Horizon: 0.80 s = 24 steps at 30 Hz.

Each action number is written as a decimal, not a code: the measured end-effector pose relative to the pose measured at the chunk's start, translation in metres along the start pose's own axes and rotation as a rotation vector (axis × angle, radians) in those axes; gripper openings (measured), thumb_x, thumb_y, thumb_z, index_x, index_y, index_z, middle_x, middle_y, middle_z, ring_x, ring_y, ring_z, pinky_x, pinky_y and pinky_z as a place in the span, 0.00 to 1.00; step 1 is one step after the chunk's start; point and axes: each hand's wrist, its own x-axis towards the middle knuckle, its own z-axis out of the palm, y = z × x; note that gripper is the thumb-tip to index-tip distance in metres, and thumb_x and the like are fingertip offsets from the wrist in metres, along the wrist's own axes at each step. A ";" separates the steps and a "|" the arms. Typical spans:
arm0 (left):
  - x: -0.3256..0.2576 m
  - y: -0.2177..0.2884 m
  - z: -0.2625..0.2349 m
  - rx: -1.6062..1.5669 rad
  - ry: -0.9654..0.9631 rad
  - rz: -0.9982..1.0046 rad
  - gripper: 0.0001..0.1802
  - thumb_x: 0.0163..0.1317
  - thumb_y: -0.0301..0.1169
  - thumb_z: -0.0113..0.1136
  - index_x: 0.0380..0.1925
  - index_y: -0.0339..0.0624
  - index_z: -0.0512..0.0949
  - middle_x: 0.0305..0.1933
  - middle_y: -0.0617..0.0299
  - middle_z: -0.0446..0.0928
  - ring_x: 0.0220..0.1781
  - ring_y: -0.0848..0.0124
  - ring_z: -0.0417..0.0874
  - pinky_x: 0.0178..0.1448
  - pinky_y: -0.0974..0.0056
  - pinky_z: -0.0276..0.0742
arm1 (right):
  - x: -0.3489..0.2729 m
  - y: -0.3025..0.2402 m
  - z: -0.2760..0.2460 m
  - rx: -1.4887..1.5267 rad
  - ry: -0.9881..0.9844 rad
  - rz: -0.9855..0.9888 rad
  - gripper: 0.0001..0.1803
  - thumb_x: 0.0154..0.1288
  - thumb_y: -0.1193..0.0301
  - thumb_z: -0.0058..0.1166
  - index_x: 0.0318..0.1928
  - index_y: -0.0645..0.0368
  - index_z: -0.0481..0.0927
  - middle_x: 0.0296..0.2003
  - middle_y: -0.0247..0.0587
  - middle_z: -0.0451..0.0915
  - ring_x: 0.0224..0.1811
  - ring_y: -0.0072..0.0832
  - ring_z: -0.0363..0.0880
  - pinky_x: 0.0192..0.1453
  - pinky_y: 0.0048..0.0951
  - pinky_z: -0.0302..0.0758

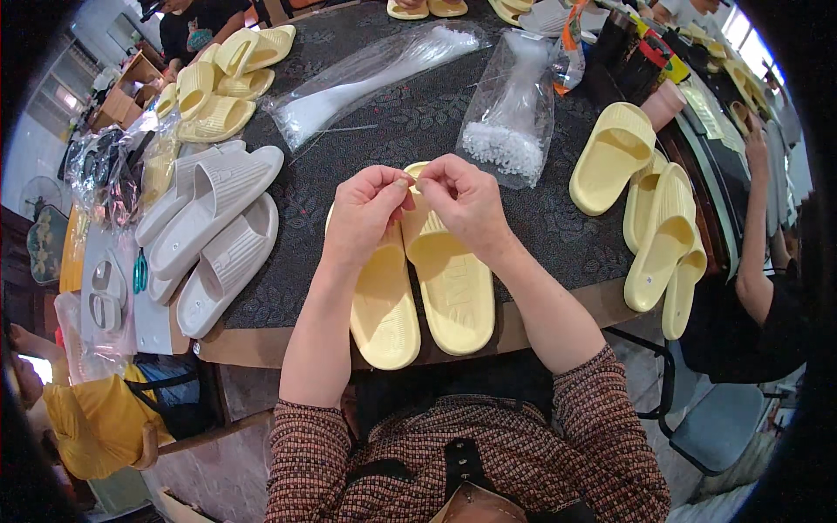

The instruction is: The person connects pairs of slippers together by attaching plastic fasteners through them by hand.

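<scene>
The person's left hand and right hand meet fingertip to fingertip above a pair of yellow slides. Both hands are closed in a pinch at the toe end of the right-hand slide; what sits between the fingertips is too small to tell. The pair lies side by side at the near edge of the dark table, heels jutting past the wooden rim toward the person.

Left of the hands, three white slides lie stacked at a slant, near the table's left edge, with a strip of bare cloth between them and the left forearm. Beyond the hands, a clear bag of small white pieces stands just past the fingertips, and a long clear bag lies further back. To the right, more yellow slides crowd the right edge, some hanging over it. Open cloth remains between those and the right hand. A co-worker's arm rests along the far right side.
</scene>
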 end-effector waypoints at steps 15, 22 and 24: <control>0.003 -0.004 -0.003 -0.062 -0.029 -0.038 0.04 0.62 0.27 0.57 0.31 0.38 0.78 0.25 0.67 0.76 0.24 0.84 0.71 0.29 0.79 0.66 | -0.001 0.007 0.001 -0.178 0.049 -0.153 0.02 0.59 0.76 0.54 0.33 0.61 0.77 0.24 0.31 0.76 0.25 0.14 0.69 0.29 0.19 0.67; 0.004 -0.001 -0.012 -0.255 -0.139 -0.117 0.02 0.57 0.25 0.60 0.29 0.39 0.78 0.24 0.67 0.76 0.23 0.82 0.71 0.29 0.78 0.66 | -0.001 0.001 0.000 -0.142 0.027 -0.179 0.02 0.56 0.74 0.54 0.30 0.59 0.77 0.23 0.38 0.77 0.27 0.34 0.73 0.38 0.32 0.71; 0.003 0.001 -0.012 -0.244 -0.142 -0.132 0.02 0.57 0.25 0.61 0.29 0.39 0.78 0.24 0.68 0.76 0.23 0.82 0.71 0.28 0.78 0.66 | -0.001 0.000 -0.001 -0.090 -0.002 -0.125 0.02 0.56 0.74 0.54 0.30 0.59 0.77 0.23 0.38 0.77 0.28 0.33 0.73 0.38 0.31 0.71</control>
